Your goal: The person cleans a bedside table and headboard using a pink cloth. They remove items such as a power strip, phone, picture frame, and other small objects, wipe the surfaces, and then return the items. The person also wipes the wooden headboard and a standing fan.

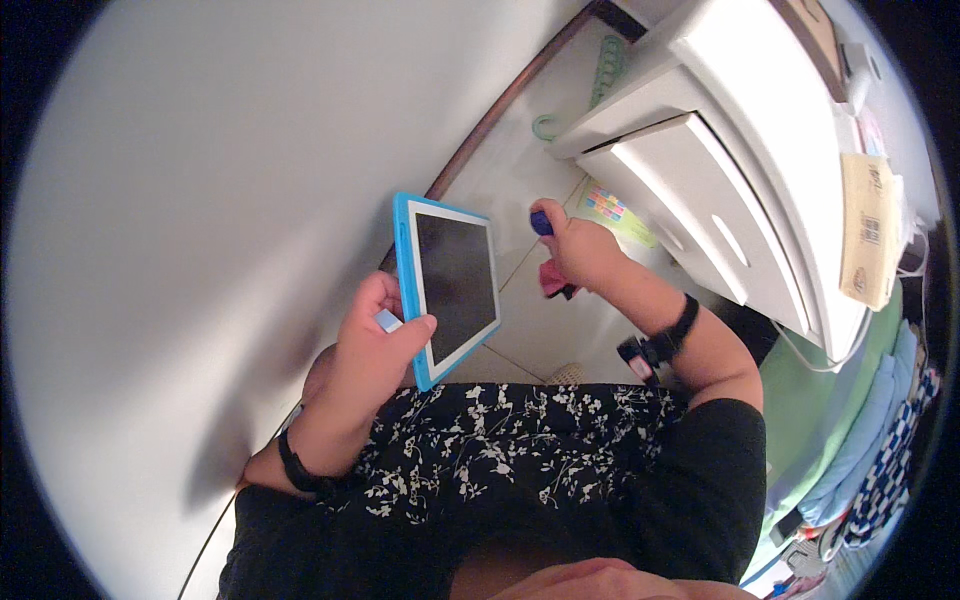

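My left hand grips the lower left edge of a tablet in a light blue case, thumb on its white bezel. The tablet is tilted, and its screen is dark. A small pale blue and white piece shows between that hand and the case, partly hidden. Right of the tablet and apart from it, my right hand is closed around a dark blue round-ended object. Out of the bottom of the same fist sticks a pinkish-red piece with a black part. Whether these two belong together I cannot tell.
A white drawer cabinet stands at the right, with a yellow paper packet on top. Green plastic hangers and a colourful printed sheet lie low beside it. A white wall rises at the left. Folded blue cloth lies at the right.
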`<state>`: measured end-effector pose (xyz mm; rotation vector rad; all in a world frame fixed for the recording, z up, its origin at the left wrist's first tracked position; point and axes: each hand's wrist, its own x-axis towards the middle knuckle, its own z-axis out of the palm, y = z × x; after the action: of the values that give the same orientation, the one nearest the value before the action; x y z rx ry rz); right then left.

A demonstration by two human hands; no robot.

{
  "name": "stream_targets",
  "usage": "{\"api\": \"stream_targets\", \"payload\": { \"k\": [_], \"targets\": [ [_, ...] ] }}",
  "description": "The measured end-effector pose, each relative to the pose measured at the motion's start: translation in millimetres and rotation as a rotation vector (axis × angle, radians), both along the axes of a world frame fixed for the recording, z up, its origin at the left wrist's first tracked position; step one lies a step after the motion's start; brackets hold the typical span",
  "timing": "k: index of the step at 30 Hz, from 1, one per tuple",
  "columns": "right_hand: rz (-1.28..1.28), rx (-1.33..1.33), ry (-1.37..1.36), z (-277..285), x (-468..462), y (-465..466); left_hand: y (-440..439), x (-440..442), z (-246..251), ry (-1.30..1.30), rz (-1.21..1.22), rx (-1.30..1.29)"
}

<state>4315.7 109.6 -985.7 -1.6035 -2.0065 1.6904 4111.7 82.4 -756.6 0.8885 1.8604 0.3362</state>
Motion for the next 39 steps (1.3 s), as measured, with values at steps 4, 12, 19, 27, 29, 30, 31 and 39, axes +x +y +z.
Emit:
{"api": "stream_targets", "payload": {
  "k": [4,12,19,27,29,30,31,39],
  "targets": [
    [-0.282,0.409,0.125,142.6,65.0,21.9,-1.4,-1.4,9.0,-0.011,-0.042,0.057],
    [-0.733,0.713,-0.454,204.8,187.5,94.8,-0.8,-18.3,-0.6,-0.172,-0.075,0.065],
    [-0.784,0.587,-0.459,249.7,148.0,76.0,0.8,-26.2,-14.7,-0.215,-0.123,0.106],
    [0.160,-0.123,-0.169,40.9,-0.5,30.6,4.1,-24.3,-2.0,-0.221,-0.137,0.087],
    [0.190,-0.078,-0.345,-16.7,-7.4,35.5,5.6,-21.7,7.6,-0.178,-0.146,0.057],
    [0.170,-0.062,-0.424,-40.4,-8.1,39.0,6.9,-22.0,8.0,-0.161,-0.153,0.049],
    [0.090,-0.054,-0.466,-56.6,-11.2,42.0,3.7,-22.7,8.0,-0.163,-0.124,0.052],
    [-0.252,0.205,-0.566,-159.2,-10.3,84.4,4.2,-24.1,5.1,-0.146,-0.098,0.042]
  ]
}}
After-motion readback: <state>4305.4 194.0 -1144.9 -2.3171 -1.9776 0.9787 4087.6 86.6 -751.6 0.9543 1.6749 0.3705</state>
